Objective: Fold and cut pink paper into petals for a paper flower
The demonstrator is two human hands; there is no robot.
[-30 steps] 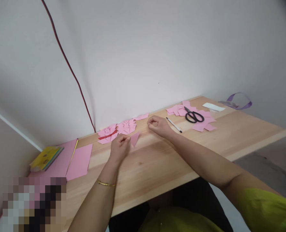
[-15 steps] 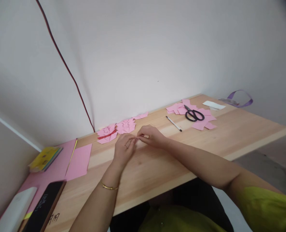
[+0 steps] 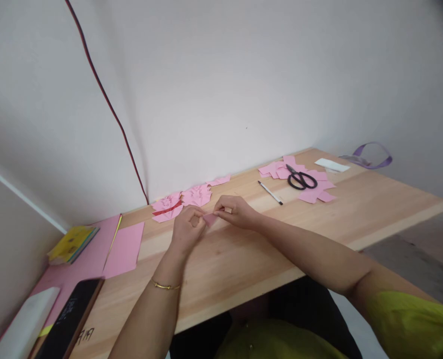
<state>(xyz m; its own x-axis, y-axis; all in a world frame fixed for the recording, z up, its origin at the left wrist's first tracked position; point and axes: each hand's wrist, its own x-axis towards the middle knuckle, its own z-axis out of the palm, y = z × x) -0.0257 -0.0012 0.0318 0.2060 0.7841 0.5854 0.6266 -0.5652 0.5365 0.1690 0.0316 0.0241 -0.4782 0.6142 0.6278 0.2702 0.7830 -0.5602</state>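
Observation:
A small folded pink paper piece (image 3: 209,218) is held between both hands just above the wooden table (image 3: 318,224). My left hand (image 3: 186,230) pinches its left end with curled fingers. My right hand (image 3: 234,211) pinches its right end. Right behind them, by the wall, lie folded pink paper shapes (image 3: 182,201), one crossed by a red strip.
Black scissors (image 3: 301,179) rest on pink paper scraps (image 3: 314,185) at the far right, with a pen (image 3: 269,192) beside them. A white slip (image 3: 331,165) and purple ribbon (image 3: 370,155) lie beyond. Pink sheets (image 3: 124,249), a yellow book (image 3: 72,243) and a black phone (image 3: 70,319) sit at the left.
My right hand came in from the right and joined the left on the pink piece. Both hands now pinch it, and the piece shows between them again.

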